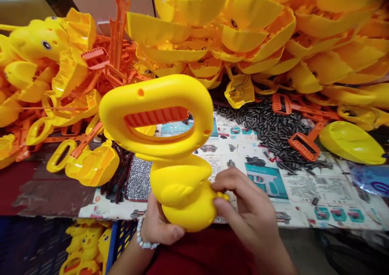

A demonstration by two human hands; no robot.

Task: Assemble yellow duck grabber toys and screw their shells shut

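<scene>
A yellow plastic duck toy (184, 190) with a looped handle on top is held up in front of me. An orange ribbed trigger piece (158, 117) shows inside the handle's opening. My left hand (162, 224), with a beaded bracelet at the wrist, wraps around the toy's lower left side. The thumb lies across the front near the base. My right hand (247, 210) pinches the small knobbly yellow part (222, 195) on the toy's right side between thumb and fingers. The far side of the toy is hidden.
Yellow shell halves (243, 35) are heaped at the back. Orange trigger parts (121, 52) pile up at the left. Black cylindrical pieces (279, 125) lie scattered at right. A tray of small silver screws (138, 179) sits behind the toy. A blue crate (111, 242) holds yellow toys below left.
</scene>
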